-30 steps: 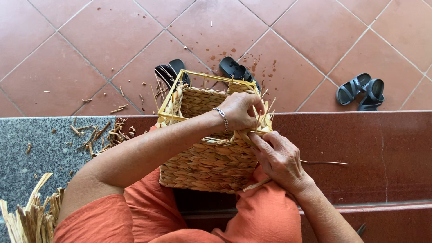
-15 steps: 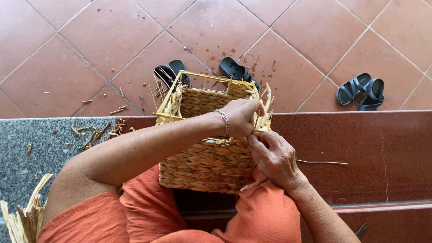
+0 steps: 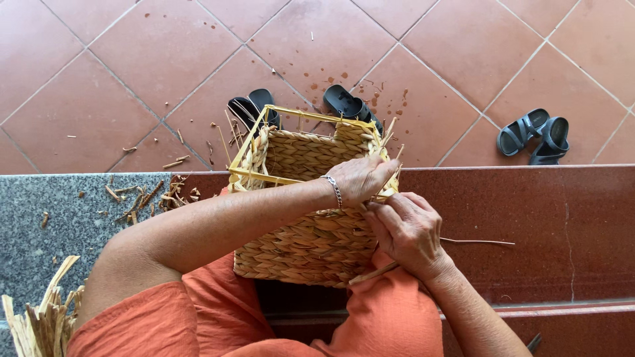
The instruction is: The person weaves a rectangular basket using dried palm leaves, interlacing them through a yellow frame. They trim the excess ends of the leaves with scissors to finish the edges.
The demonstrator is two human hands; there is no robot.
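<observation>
A square woven straw basket [image 3: 311, 238] with a yellow wire frame rests on my lap, against orange clothing. My left hand [image 3: 360, 178], with a silver bracelet at the wrist, reaches across the basket and grips the straw at its right upper rim. My right hand [image 3: 403, 228] sits just below it on the basket's right side, fingers pinched on a thin straw strand [image 3: 476, 242] that trails off to the right. The fingertips of both hands meet at the rim corner.
A dark red step [image 3: 555, 225] runs across in front of me, with a grey granite slab [image 3: 59, 218] on the left strewn with straw scraps. A bundle of straw [image 3: 40, 324] lies at bottom left. Black sandals [image 3: 532, 135] and black slippers [image 3: 254, 109] sit on the terracotta tiles.
My left arm has dropped slightly and both hands have closed in on the basket's right rim corner. The basket stays in place.
</observation>
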